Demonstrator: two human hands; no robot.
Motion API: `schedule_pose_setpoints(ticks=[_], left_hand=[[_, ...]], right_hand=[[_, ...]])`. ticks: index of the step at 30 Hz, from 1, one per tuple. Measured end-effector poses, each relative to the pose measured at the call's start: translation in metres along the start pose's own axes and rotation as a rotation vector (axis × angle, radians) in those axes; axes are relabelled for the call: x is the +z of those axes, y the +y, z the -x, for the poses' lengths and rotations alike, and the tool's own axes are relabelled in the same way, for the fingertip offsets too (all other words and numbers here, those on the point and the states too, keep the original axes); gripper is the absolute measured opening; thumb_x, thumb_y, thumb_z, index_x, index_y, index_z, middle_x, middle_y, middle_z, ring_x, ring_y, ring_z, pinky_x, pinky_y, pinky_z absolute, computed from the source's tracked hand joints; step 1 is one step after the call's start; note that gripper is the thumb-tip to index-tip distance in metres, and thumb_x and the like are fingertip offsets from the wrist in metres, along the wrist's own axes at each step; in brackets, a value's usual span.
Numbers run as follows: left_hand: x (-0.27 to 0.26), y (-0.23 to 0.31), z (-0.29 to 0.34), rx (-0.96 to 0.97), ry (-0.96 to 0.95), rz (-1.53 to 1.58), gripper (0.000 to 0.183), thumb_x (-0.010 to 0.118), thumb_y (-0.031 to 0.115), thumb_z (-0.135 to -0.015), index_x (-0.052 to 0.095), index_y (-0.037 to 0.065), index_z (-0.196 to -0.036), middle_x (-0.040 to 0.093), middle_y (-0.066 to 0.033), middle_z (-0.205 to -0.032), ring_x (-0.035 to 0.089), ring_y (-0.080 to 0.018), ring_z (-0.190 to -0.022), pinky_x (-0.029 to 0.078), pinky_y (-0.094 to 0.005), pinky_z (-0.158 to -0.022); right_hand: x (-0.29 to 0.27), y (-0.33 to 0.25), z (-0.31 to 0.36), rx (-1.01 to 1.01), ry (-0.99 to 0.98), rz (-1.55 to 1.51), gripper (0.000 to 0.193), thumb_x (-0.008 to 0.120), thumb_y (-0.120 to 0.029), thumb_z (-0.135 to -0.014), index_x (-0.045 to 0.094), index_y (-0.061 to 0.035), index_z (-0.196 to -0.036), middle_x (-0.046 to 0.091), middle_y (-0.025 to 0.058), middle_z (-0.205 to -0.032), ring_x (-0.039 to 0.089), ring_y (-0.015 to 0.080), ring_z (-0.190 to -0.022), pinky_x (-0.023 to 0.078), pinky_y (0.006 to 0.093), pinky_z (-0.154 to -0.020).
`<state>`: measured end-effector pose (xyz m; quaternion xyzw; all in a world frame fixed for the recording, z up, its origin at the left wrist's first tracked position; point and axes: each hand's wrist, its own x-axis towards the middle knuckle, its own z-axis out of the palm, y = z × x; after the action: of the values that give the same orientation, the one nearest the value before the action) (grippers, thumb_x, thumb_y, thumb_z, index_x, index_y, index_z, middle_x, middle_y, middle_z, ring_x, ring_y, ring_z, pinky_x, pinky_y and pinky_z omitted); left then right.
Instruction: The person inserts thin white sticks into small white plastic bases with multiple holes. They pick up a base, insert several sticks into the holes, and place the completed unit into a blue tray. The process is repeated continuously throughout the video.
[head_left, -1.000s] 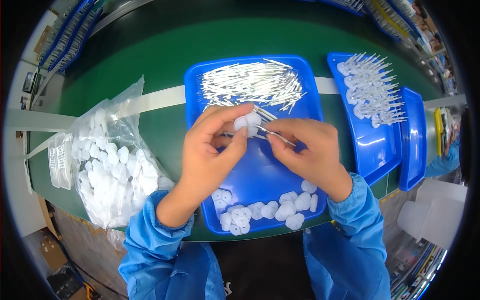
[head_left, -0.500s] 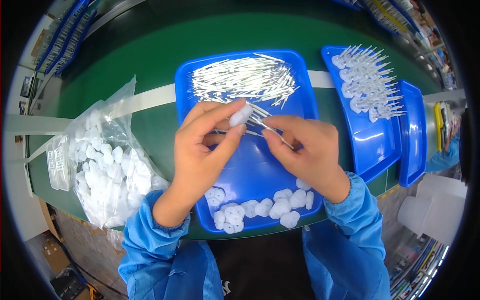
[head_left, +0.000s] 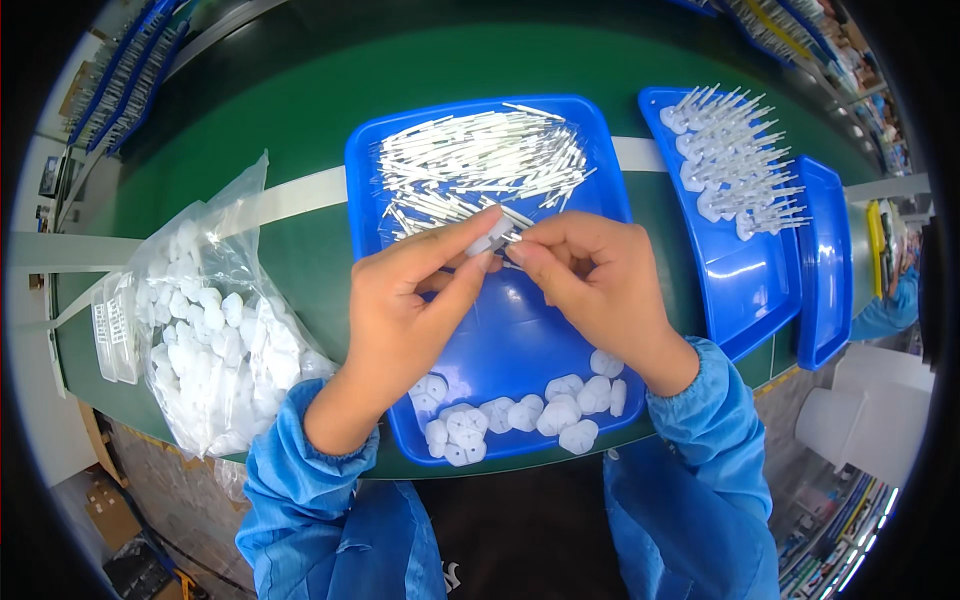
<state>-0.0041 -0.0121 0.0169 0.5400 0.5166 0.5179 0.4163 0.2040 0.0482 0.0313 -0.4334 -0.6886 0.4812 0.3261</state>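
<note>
Between thumb and forefinger, my left hand (head_left: 400, 300) pinches a small white lobed plastic piece (head_left: 486, 240). My right hand (head_left: 608, 290) is closed on a thin white rod (head_left: 511, 238), its tip at the side of that piece; whether it is inside a hole is hidden by the fingers. Both hands are over the middle of a blue tray (head_left: 500, 345). Beyond them lies a heap of similar white rods (head_left: 480, 155) in the same tray. Along its near edge rest several loose white lobed pieces (head_left: 467, 425) with small holes.
At the left, a clear plastic bag (head_left: 215, 350) full of white pieces lies on the green table (head_left: 300, 80). To the right, a second blue tray (head_left: 740, 290) bears rows of pieces with upright rods (head_left: 745, 165). Another blue tray (head_left: 825, 265) sits beside it.
My right hand has moved slightly left, bringing the rod's tip to the white piece. The piece has turned edge-on in my left fingers.
</note>
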Motion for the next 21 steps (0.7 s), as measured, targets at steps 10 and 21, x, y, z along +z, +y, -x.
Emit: schedule_pose_setpoints(ticks=[10,21], left_hand=[[0.0,0.002,0.006,-0.073,0.01,-0.038,0.044,0.074,-0.009,-0.101,0.079,0.005,-0.142,0.086,-0.0148,-0.108,0.084,-0.0186,-0.101,0.066,-0.0271,-0.084],[0.001,0.007,-0.005,-0.152,-0.06,0.256,0.045,0.082,-0.004,-0.098,0.074,0.002,-0.142,0.074,-0.0131,-0.134,0.075,-0.0177,-0.116,0.066,-0.0276,-0.088]], right_hand=[[0.001,-0.002,-0.002,-0.649,0.207,0.74,0.006,0.085,-0.014,-0.092,0.082,-0.0104,-0.095,0.077,0.0018,-0.078,0.073,0.02,-0.067,0.044,0.0392,-0.059],[-0.006,0.009,-0.001,-0.572,0.158,0.558,0.02,0.09,-0.013,-0.087,0.083,-0.013,-0.106,0.081,0.002,-0.089,0.076,0.0223,-0.076,0.052,0.0366,-0.069]])
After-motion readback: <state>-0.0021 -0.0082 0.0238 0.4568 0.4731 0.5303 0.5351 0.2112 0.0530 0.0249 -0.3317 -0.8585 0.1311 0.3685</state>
